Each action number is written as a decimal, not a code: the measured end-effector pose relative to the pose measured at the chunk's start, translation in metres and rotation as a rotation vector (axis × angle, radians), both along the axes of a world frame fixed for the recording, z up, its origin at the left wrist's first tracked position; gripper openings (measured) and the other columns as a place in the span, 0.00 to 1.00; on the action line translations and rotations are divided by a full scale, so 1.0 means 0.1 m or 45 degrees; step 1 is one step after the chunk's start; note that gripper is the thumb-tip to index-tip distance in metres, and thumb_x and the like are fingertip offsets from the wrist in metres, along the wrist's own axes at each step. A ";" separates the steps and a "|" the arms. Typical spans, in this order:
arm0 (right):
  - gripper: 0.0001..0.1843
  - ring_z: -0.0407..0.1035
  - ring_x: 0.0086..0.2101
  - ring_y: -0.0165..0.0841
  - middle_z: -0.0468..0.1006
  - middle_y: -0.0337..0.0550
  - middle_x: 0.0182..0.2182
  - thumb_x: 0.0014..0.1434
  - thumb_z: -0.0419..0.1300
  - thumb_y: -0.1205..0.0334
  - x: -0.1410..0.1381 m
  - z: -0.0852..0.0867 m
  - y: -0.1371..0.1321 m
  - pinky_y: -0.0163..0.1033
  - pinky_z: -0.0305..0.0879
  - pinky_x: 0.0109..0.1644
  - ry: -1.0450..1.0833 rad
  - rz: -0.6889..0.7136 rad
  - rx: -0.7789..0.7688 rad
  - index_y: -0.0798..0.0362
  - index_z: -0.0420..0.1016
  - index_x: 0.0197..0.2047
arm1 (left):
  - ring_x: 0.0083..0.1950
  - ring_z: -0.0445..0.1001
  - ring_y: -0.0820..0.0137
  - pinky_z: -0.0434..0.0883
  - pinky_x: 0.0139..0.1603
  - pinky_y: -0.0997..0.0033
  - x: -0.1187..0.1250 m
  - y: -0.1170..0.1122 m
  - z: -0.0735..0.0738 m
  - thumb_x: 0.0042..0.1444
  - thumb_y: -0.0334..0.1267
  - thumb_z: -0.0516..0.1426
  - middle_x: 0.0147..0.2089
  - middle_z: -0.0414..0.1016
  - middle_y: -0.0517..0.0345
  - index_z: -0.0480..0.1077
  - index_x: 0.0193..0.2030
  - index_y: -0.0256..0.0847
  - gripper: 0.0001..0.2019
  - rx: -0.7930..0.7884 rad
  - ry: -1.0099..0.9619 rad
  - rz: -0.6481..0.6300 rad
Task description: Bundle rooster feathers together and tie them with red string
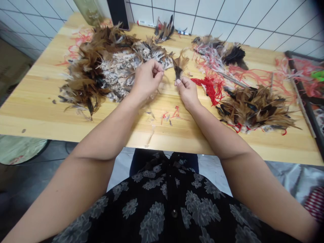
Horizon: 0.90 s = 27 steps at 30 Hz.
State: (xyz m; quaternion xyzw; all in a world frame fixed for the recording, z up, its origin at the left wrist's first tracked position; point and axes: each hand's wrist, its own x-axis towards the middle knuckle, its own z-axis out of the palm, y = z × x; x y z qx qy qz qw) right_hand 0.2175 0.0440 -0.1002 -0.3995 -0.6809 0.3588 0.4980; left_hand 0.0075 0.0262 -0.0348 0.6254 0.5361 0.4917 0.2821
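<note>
In my right hand a small bunch of brown and black feathers is pinched at its lower end, tips pointing up. My left hand is closed, thumb and fingertips together, at the right edge of a big feather pile; I cannot make out what, if anything, it pinches. That pile has pale, fluffy quill ends in the middle and brown tips around its rim. Right of my right hand lies a bundle of red strings. Farther right is a heap of brown feather bunches with red ties along its near edge.
The wooden table meets a white tiled wall. Along the back are a marker, a dark upright object and dark feathers. Pink strands spread towards a dark-framed tray. Red scraps lie in front.
</note>
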 end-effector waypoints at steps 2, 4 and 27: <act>0.38 0.61 0.33 0.32 0.66 0.35 0.30 0.77 0.62 0.20 0.00 0.02 -0.02 0.41 0.67 0.44 0.013 0.008 -0.007 0.49 0.79 0.39 | 0.38 0.71 0.64 0.79 0.52 0.56 0.04 -0.02 -0.02 0.72 0.24 0.72 0.34 0.78 0.62 0.73 0.39 0.46 0.17 -0.037 -0.283 -0.048; 0.41 0.62 0.34 0.33 0.68 0.36 0.31 0.74 0.61 0.16 0.00 0.04 -0.03 0.41 0.68 0.44 0.014 0.008 -0.030 0.49 0.79 0.39 | 0.36 0.72 0.66 0.78 0.47 0.60 0.12 -0.03 -0.07 0.72 0.22 0.71 0.33 0.78 0.62 0.73 0.39 0.45 0.17 -0.090 -0.456 -0.107; 0.31 0.74 0.41 0.37 0.80 0.40 0.36 0.79 0.65 0.29 -0.04 0.04 -0.05 0.48 0.78 0.58 -0.021 -0.003 -0.043 0.49 0.81 0.40 | 0.39 0.84 0.63 0.82 0.50 0.65 0.17 -0.11 -0.13 0.65 0.19 0.70 0.34 0.76 0.62 0.76 0.36 0.43 0.15 -0.061 -0.267 -0.154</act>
